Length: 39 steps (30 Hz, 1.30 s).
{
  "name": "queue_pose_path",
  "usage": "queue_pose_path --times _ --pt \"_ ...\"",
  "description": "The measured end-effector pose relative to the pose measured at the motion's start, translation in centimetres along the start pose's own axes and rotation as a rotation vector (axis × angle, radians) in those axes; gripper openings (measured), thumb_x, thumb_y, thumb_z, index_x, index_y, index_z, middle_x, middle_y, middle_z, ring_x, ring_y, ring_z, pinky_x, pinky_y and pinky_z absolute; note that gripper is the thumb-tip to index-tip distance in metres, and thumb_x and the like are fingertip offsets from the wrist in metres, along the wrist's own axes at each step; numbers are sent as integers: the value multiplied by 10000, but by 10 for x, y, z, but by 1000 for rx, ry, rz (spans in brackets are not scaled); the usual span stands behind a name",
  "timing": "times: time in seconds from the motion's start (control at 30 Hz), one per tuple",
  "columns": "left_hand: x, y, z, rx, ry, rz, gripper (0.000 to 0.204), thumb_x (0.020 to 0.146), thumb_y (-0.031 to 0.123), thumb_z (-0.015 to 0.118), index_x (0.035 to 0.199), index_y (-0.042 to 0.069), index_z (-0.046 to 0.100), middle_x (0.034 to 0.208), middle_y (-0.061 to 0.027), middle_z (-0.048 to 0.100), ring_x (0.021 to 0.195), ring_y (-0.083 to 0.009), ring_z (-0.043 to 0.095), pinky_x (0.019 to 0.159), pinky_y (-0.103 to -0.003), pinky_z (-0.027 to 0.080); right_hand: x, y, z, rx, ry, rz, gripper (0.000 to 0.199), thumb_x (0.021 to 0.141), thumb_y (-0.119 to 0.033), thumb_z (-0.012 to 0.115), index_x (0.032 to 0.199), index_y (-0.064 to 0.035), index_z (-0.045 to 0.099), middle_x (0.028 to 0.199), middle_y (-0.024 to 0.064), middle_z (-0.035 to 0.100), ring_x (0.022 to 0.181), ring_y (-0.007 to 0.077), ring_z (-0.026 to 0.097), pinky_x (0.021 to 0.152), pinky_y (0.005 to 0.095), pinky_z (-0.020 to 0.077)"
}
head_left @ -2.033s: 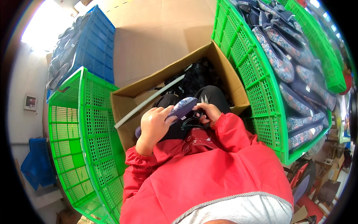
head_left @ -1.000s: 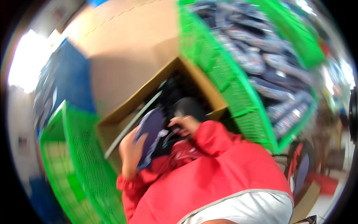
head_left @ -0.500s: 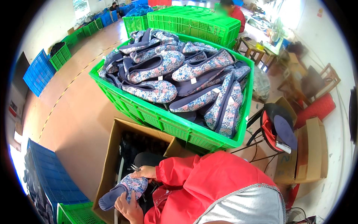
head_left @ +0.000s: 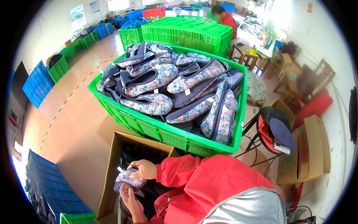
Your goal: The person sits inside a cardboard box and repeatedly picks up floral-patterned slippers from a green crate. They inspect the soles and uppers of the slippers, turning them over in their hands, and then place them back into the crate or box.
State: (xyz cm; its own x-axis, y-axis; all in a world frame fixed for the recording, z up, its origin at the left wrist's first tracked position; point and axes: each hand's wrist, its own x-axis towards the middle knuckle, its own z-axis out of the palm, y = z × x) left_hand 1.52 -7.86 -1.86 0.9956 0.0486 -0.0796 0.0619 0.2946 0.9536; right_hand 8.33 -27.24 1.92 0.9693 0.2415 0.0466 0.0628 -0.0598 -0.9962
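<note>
Over the open cardboard box (head_left: 112, 164) at the bottom of the view, both hands hold 1 floral slipper (head_left: 128, 180) with a dark navy edge. The right hand (head_left: 143, 170) lies closed over its upper end, fingers curled around the fabric, while the left hand (head_left: 128, 198) cups it from beneath, palm up and fingers partly spread. The slipper sits just above the box mouth, not yet laid down inside.

By the look of it, the work is at an early or middle stage: the big green crate (head_left: 156, 130) straight ahead is still heaped above its rim with the same floral slippers, some with small white tags, piled loosely at all angles. The cardboard box holds dark items in its depths, but I cannot tell what they are or how full it is.

Beside the box on the left stands a blue crate (head_left: 52, 186), contents unclear. Farther off, a second green crate (head_left: 186, 33) sits upside down or lidded behind the full one, and more blue and green crates line the far wall. A round red stool (head_left: 274, 130) stands to the right, with flat cardboard cartons (head_left: 309, 149) just past it.
</note>
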Motion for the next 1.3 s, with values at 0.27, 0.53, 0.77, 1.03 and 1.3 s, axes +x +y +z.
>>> queue_pose_path --times 0.27,0.53,0.77,1.03,1.3 --pt "-13 -43 -8 -451 2 -224 307 1015 390 508 1128 105 531 1114 -14 576 1016 -122 541 883 -284 429 -3 -12 11 -567 -213 -32 428 702 -312 673 1018 -22 674 926 196 678 855 375 653 747 449 514" --pt "-51 -3 -12 -481 122 -325 450 1029 442 441 1223 48 539 1217 -80 610 1119 -203 584 961 -362 462 -37 -2 49 -449 -266 -214 312 774 -301 695 944 -43 655 874 166 665 810 365 640 702 437 493" --pt "-84 1 -46 -602 98 -547 427 1015 390 487 1285 62 527 1295 -78 591 1179 -252 563 1018 -416 437 -74 7 62 -351 -439 -173 389 772 -277 742 1085 -79 624 887 160 613 835 364 616 742 437 479" --pt "-93 9 -68 -568 207 -560 262 990 188 513 1172 11 576 1138 -135 657 1029 -275 638 925 -425 502 -85 21 89 -261 -552 -159 353 852 -309 689 1095 -62 622 900 191 652 832 369 645 728 432 498" --pt "-93 -1 -89 61 498 -224 89 913 9 617 876 32 540 760 14 567 576 -73 498 496 -244 388 -71 41 123 -311 -564 -66 409 831 -356 684 1104 -53 646 886 222 684 829 395 659 738 454 502"
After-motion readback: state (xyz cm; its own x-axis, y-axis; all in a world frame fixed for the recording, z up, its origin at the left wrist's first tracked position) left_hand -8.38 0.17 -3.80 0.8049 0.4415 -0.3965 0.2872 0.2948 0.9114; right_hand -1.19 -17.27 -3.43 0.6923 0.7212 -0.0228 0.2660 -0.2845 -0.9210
